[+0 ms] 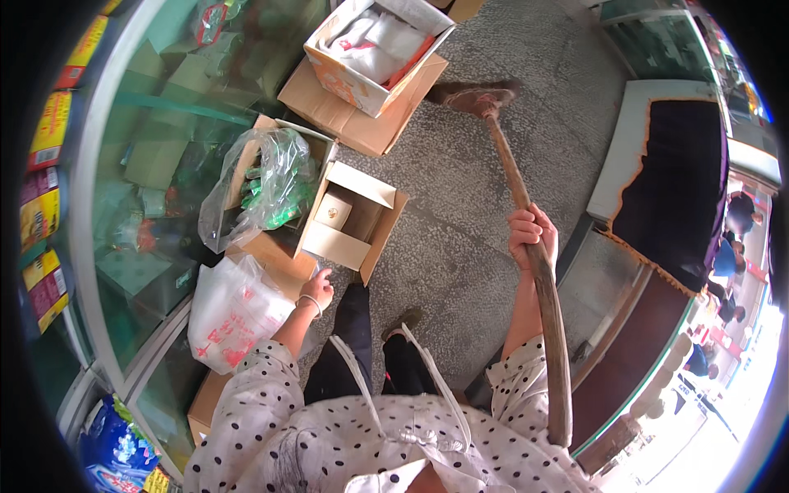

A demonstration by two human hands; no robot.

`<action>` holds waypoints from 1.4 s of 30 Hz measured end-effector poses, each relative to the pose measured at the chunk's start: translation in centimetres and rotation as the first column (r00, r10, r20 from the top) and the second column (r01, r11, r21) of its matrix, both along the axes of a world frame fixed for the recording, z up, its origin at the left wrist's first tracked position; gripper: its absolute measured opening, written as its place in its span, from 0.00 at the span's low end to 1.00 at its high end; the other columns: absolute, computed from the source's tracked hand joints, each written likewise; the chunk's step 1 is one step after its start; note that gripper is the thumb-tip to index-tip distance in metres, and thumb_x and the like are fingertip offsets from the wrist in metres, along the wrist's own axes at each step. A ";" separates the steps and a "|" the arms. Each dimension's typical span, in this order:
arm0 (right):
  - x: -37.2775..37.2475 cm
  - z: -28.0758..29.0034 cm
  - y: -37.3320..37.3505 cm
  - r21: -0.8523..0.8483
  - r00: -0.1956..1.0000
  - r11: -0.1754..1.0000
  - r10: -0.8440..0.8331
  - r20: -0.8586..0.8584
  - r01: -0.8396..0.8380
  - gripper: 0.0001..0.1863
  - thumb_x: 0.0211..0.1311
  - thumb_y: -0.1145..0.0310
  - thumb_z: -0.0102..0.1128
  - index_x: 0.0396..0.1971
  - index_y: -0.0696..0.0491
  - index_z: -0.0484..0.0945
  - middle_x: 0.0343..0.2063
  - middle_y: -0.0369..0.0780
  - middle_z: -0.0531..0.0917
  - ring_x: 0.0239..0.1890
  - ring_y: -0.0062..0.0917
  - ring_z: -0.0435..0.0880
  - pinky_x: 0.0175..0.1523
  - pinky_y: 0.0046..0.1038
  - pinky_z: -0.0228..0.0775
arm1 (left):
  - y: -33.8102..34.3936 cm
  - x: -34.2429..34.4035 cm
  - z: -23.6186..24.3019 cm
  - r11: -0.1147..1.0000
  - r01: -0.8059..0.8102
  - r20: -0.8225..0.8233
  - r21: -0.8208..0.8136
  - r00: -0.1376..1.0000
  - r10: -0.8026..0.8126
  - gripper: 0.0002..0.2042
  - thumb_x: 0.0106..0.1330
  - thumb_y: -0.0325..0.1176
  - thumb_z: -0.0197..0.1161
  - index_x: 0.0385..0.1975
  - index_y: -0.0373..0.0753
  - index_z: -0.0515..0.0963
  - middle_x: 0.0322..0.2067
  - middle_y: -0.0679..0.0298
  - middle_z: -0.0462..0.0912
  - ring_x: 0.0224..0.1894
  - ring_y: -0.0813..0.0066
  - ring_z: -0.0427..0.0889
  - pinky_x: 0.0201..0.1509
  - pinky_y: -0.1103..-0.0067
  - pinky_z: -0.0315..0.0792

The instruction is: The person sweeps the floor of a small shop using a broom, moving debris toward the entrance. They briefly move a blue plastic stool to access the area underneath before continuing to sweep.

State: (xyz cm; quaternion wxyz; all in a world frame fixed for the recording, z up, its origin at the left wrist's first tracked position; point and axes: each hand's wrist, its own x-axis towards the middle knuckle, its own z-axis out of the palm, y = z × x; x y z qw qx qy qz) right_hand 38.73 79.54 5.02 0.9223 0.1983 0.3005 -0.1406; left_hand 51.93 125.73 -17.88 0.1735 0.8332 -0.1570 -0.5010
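Note:
My right hand (534, 234) grips a long wooden broom handle (513, 170), which runs from the bristled broom head (481, 99) on the floor back past my right forearm. My left hand (318, 287) is lower down, fingers loosely bent and apart, beside a cardboard box (275, 259) and a white plastic bag with red print (230, 320). Whether its fingertips touch the cardboard, I cannot tell. Just above it sits an open cardboard box (378, 246) with a smaller box inside, beside another box holding green packets under a clear bag (263, 189).
Stacked boxes (345, 115), the upper holding white bags, sit at the top. A glass display case (140, 271) lines the left, colourful packages along it. On the right stand a counter (612, 144) with dark cloth (666, 189) and glass panels. Several people (723, 263) are beyond it.

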 end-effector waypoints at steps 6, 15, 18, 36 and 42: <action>-0.1 3.5 8.3 0.098 0.967 0.986 0.152 -0.205 -0.135 0.10 0.67 0.69 0.47 0.24 0.52 0.63 0.18 0.29 0.65 0.16 0.07 0.64 0.17 0.11 0.60 | -0.5 -1.6 8.7 0.983 0.167 -0.059 -0.071 0.983 -0.171 0.18 0.60 0.30 0.56 0.52 0.43 0.74 0.32 0.60 0.86 0.36 0.64 0.85 0.43 0.72 0.76; -1.9 9.5 14.9 0.565 0.890 0.780 -0.426 0.165 0.269 0.29 0.66 0.72 0.44 0.58 0.75 0.47 0.20 0.35 0.68 0.15 0.17 0.69 0.18 0.18 0.70 | 0.1 4.8 10.2 0.992 -0.020 0.054 -0.126 0.998 0.027 0.13 0.58 0.33 0.58 0.44 0.48 0.77 0.32 0.58 0.84 0.35 0.59 0.84 0.42 0.68 0.77; -10.4 16.1 14.9 0.482 0.853 0.810 -0.477 0.210 0.334 0.37 0.65 0.71 0.46 0.64 0.72 0.38 0.23 0.36 0.70 0.15 0.17 0.71 0.15 0.18 0.70 | -0.9 6.1 11.6 0.992 0.047 0.119 -0.115 0.992 -0.033 0.11 0.58 0.33 0.58 0.41 0.47 0.77 0.31 0.58 0.84 0.35 0.57 0.83 0.41 0.67 0.76; -45.7 5.5 30.8 0.074 0.719 0.721 -0.665 -0.202 0.689 0.08 0.59 0.67 0.55 0.29 0.57 0.71 0.20 0.36 0.76 0.21 0.19 0.75 0.30 0.20 0.73 | -25.3 -28.0 47.9 -0.334 0.067 0.325 -0.940 -0.117 -0.939 0.41 0.50 0.28 0.70 0.67 0.41 0.59 0.64 0.52 0.63 0.67 0.54 0.62 0.67 0.63 0.58; -39.1 -1.2 25.7 -0.601 0.475 0.665 -0.743 -0.472 0.443 0.09 0.65 0.63 0.53 0.31 0.52 0.70 0.28 0.35 0.73 0.32 0.24 0.74 0.43 0.25 0.72 | -30.2 -33.4 38.7 0.161 0.123 -0.136 -0.979 0.190 -0.972 0.04 0.56 0.27 0.67 0.30 0.37 0.80 0.28 0.61 0.83 0.31 0.66 0.81 0.37 0.76 0.74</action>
